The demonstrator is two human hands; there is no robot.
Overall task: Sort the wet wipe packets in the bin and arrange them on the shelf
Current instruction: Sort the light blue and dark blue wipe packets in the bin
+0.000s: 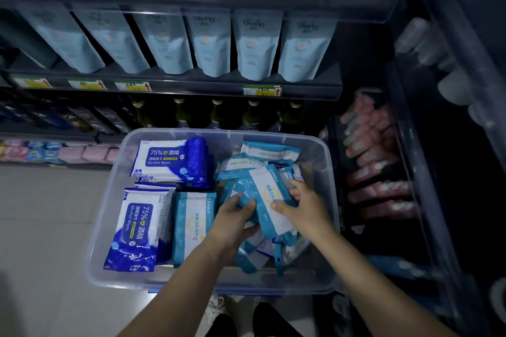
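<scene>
In the head view, a clear plastic bin is seen in front of dark grey shelves, with a pale tiled floor to its left. The room is dimly lit. A row of pale blue pouches is stood on one shelf, with price tags fixed to its edge and dark bottles ranged below. Blurred pink packs are stacked in the unit to the right.

Inside the bin, dark blue packets are laid along the left side and light blue packets are heaped on the right. The edge of that heap is gripped by the left hand, its fingers curled. The top packet is pinched by the right hand, with the thumb on its face and the fingers curled over its far edge.
</scene>
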